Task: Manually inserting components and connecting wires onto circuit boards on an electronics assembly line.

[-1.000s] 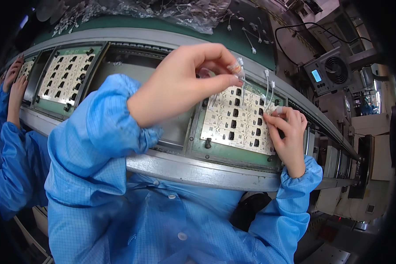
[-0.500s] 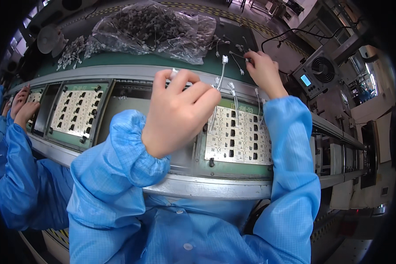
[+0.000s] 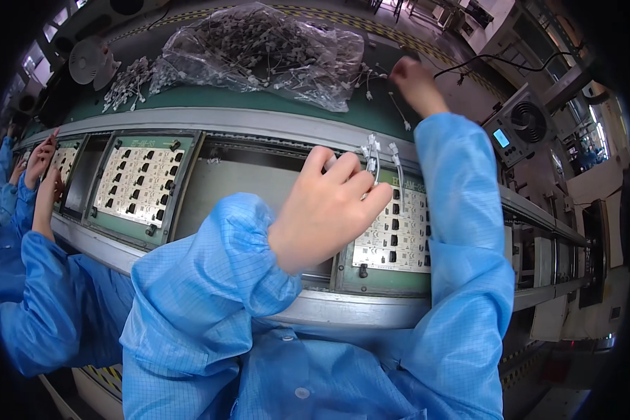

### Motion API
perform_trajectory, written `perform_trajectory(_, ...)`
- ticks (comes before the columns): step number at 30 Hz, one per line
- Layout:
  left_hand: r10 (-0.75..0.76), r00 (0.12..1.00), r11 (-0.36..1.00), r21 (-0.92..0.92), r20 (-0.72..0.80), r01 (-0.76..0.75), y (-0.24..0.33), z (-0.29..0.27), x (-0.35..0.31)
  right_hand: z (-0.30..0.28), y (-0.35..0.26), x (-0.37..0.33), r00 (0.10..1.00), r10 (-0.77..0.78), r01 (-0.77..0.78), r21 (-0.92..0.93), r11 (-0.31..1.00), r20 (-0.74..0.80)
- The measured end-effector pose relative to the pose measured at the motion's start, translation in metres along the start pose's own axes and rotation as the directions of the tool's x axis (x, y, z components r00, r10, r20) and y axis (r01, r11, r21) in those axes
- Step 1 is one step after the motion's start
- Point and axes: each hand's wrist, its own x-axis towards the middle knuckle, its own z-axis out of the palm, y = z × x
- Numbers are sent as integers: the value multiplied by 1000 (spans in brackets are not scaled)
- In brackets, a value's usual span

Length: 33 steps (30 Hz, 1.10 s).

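Note:
My left hand (image 3: 332,203) is closed over the left part of a board panel (image 3: 381,255) with rows of black connectors. A small white plug (image 3: 329,163) shows between its curled fingers, apparently the end of a short cable. Just beyond the fingertips, several short white cables (image 3: 399,168) with plugs stand up from the panel's far edge. My right hand (image 3: 416,84) is stretched out over the green surface, close to loose cables (image 3: 399,110). Its fingers are bent and smeared by motion, so whatever they hold cannot be made out. My right sleeve covers the panel's right side.
A clear plastic bag (image 3: 259,56) heaped with cables lies at the back, with a loose pile (image 3: 129,84) beside it. A second panel (image 3: 136,185) sits left on the metal-railed line (image 3: 357,308). A co-worker's hands (image 3: 45,171) are far left; a device with a fan (image 3: 525,122) stands right.
My left hand has come down and right, onto the panel among the standing cables. My right hand has moved farther out. The whole view has shifted slightly.

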Motion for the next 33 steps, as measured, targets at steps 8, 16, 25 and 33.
perform_trajectory(8, -41, 993, 994, -105, -113, 29, -10, 6, 2, -92, 42, 12, 986, 61, 9, 415, 910, -155)
perform_trajectory(16, -21, 999, 996, -86, -38, 18, -2, 8, -2, -119, 43, -62, 944, 326, -141, 824, 549, -56)
perform_trajectory(25, -98, 964, 992, -55, 246, 115, 14, 0, -8, -125, 32, -169, 929, 361, -186, 946, 266, 81)
perform_trajectory(33, -100, 945, 993, -26, 311, 114, 29, -2, -5, -136, -9, -182, 890, 450, -263, 893, 365, 79)
